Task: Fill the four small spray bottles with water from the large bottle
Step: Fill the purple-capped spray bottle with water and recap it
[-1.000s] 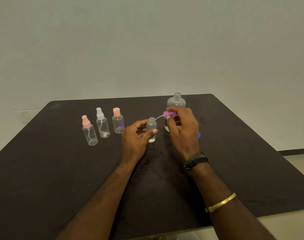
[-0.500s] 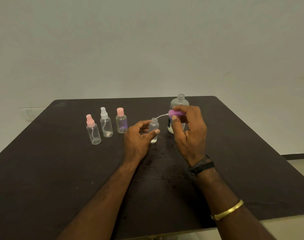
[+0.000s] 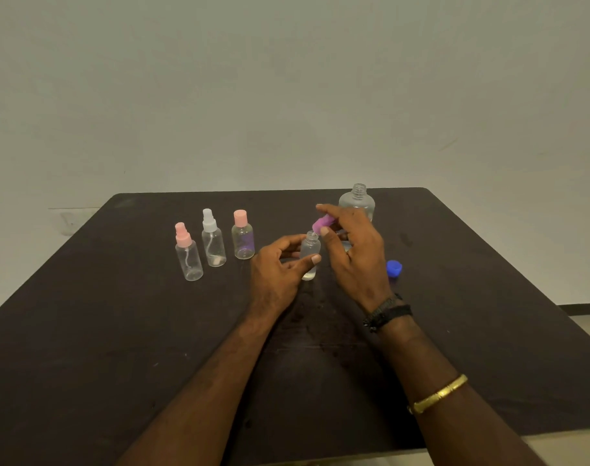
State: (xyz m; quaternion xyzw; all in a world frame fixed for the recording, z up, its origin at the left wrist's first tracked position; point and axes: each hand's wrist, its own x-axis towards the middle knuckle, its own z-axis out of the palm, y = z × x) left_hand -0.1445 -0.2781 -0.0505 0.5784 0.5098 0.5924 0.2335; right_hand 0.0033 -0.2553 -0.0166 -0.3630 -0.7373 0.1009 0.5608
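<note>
A dark table (image 3: 85, 331) with rounded far corners spreads beneath the left hand (image 3: 277, 274) and the right hand (image 3: 354, 257). Beyond both rises a plain pale wall (image 3: 287, 95). A black wristband (image 3: 387, 312) sits just behind the right hand, and a gold bangle (image 3: 438, 393) farther back. Pale floor (image 3: 586, 327) shows far to its right.

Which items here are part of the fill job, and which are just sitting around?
In the job: large bottle; open small bottle, held by left hand; purple spray top, pinched by right hand; pink-pump bottle; white-pump bottle; pink-capped bottle.

Lying about: blue cap, loose on the table.
</note>
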